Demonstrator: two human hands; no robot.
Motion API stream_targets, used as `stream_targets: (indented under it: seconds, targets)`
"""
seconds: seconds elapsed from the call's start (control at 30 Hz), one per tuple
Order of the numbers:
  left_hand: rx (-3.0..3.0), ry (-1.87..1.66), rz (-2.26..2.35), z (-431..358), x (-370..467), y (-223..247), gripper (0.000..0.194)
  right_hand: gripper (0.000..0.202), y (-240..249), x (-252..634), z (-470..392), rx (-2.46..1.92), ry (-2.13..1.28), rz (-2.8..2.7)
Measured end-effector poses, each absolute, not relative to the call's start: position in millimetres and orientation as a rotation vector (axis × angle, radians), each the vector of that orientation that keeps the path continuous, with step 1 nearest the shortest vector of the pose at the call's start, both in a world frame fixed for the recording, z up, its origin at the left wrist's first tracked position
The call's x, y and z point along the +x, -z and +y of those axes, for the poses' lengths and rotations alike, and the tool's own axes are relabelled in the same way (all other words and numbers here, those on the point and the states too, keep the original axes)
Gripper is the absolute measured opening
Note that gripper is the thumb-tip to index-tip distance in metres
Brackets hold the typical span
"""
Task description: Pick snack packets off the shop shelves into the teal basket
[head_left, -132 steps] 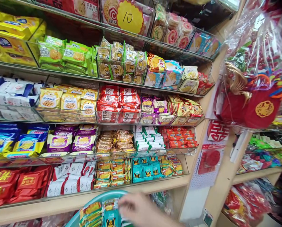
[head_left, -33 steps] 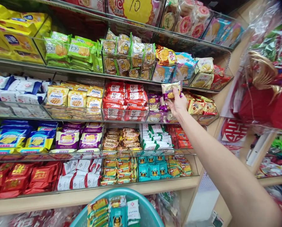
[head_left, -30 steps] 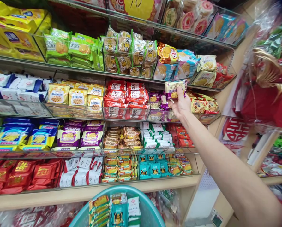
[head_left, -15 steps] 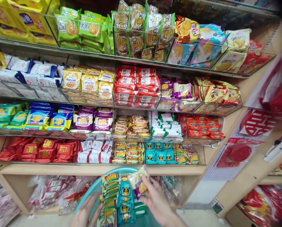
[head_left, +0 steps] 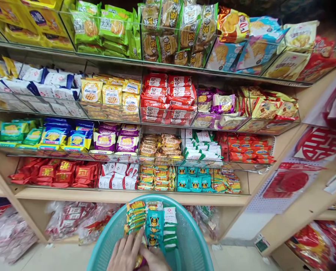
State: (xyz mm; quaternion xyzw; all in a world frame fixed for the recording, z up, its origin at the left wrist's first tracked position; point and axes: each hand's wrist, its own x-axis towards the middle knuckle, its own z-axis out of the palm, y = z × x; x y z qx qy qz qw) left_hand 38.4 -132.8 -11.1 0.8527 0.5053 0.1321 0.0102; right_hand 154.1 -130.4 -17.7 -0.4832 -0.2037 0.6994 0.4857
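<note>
Both my hands are low in a teal plastic basket (head_left: 193,233) at the bottom of the view. My left hand (head_left: 124,253) lies flat, fingers stretched onto a row of yellow-green snack packs (head_left: 135,215). My right hand (head_left: 155,260) is pressed against it, and a purple and yellow snack packet (head_left: 139,261) shows only as a sliver between the two. Teal packs (head_left: 154,227) and white-green packs (head_left: 170,225) stand in rows just beyond my fingers. More purple packets (head_left: 222,103) sit on the second shelf, right of centre.
Glass-fronted shelves (head_left: 168,122) full of biscuit and snack packs fill the wall ahead. Bagged goods (head_left: 72,220) lie under the lowest wooden shelf (head_left: 100,195). Red decorations (head_left: 317,145) hang on the wooden upright at right.
My right hand took a purple packet from the second shelf and brought it down to the basket. My left hand came in beside it. The view tilted downward.
</note>
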Motion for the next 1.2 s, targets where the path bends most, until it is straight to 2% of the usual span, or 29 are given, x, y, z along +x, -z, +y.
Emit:
stream_targets:
  seconds: [0.2,0.37,0.5,0.67,0.9,1.2]
  targets:
    - [2.332,-0.083,1.674,-141.2,45.1,-23.6,0.076,0.054,10.5,148.5,-141.8,-1.204,-1.851,-0.408]
    - [2.272,-0.301,1.604,-121.3,10.7,-35.8,0.069,0.056,-10.3,174.1,-152.5,-1.192,-1.888,-0.450]
    - [2.271,-0.364,1.774,-104.9,-16.2,-34.2,0.066,0.060,-16.1,212.0,-157.7,-1.294,-1.755,-0.425]
    - [2.324,-0.110,1.592,-116.4,3.4,-31.5,0.069,0.053,-7.6,242.5,-162.8,-1.298,-1.677,-0.394]
    - [2.392,0.131,1.414,-127.5,45.2,-22.1,0.083,0.046,2.6,247.0,-170.1,-1.314,-1.695,-0.326]
    - [2.446,0.208,1.442,-111.1,37.5,12.9,0.077,0.042,37.0,258.5,-157.3,-1.263,-1.750,-0.469]
